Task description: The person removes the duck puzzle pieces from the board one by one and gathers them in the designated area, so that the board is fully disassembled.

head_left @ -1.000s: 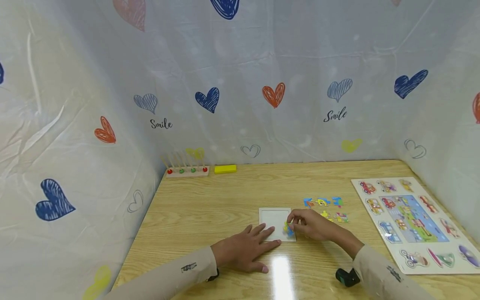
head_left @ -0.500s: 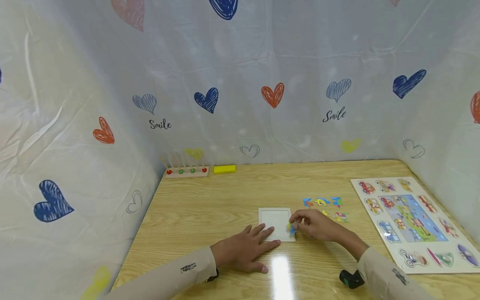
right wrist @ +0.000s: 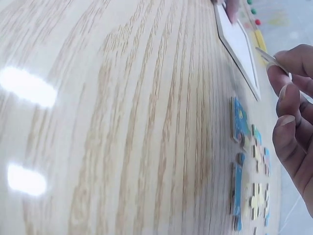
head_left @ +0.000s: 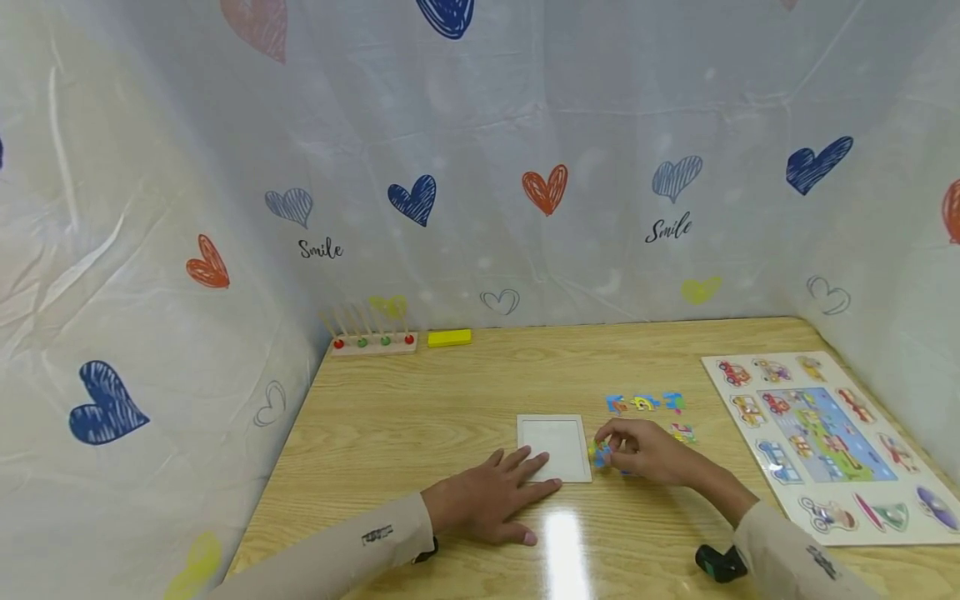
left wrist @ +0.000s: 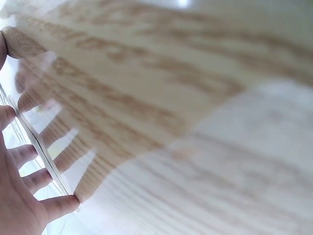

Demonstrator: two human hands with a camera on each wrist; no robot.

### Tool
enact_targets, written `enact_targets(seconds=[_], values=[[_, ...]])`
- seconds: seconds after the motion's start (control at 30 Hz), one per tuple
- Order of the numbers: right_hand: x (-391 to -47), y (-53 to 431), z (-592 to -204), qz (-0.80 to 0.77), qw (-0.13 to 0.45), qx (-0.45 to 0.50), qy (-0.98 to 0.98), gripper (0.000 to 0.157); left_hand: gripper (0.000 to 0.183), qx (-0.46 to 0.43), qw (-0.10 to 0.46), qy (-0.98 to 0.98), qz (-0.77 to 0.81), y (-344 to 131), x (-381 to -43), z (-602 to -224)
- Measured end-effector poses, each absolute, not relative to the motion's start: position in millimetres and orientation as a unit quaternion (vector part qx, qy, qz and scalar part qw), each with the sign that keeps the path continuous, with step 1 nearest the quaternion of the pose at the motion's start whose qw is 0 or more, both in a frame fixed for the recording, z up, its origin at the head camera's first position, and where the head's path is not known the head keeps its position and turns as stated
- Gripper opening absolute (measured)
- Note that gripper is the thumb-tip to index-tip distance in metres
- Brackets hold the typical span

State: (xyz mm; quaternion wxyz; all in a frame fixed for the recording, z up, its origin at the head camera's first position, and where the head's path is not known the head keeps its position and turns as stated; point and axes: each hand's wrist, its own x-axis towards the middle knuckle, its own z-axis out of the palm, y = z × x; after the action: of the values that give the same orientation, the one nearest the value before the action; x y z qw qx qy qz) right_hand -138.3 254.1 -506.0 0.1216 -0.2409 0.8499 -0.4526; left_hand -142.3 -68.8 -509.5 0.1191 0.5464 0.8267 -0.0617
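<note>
A small blue and yellow jigsaw piece (head_left: pixel 602 455) is pinched between the thumb and fingers of my right hand (head_left: pixel 651 452), just off the right edge of a white puzzle tray (head_left: pixel 558 435). In the right wrist view the piece (right wrist: pixel 272 59) shows edge-on, raised above the table. My left hand (head_left: pixel 491 500) lies with spread, straight fingers over the tray's lower left part, and the left wrist view has its fingers (left wrist: pixel 36 180) against the tray's edge. Several loose jigsaw pieces (head_left: pixel 643 403) lie right of the tray, some partly hidden behind my right hand.
A large vehicle puzzle board (head_left: pixel 832 442) covers the table's right side. At the back left stand a wooden peg rack (head_left: pixel 375 344) with red and green beads and a yellow block (head_left: pixel 449 337). A heart-patterned curtain (head_left: pixel 480 250) borders the table.
My right hand has drawn to the right with the jigsaw piece, from over the tray to just beyond its right edge. My left hand has stayed in place.
</note>
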Motion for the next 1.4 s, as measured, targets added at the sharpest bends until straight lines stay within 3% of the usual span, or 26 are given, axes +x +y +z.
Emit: enact_targets(seconds=[0.6,1.4], values=[[-123,296,-509,-0.471,0.104,-0.214,0.849,0.022,0.076,0.544,0.134,0.826,-0.065,-67,-143,-512],[-96,364,-520,-0.486,0.077,-0.203,0.846,0.031,0.075,0.553,0.119,0.823,-0.062,-70,-144,-513]])
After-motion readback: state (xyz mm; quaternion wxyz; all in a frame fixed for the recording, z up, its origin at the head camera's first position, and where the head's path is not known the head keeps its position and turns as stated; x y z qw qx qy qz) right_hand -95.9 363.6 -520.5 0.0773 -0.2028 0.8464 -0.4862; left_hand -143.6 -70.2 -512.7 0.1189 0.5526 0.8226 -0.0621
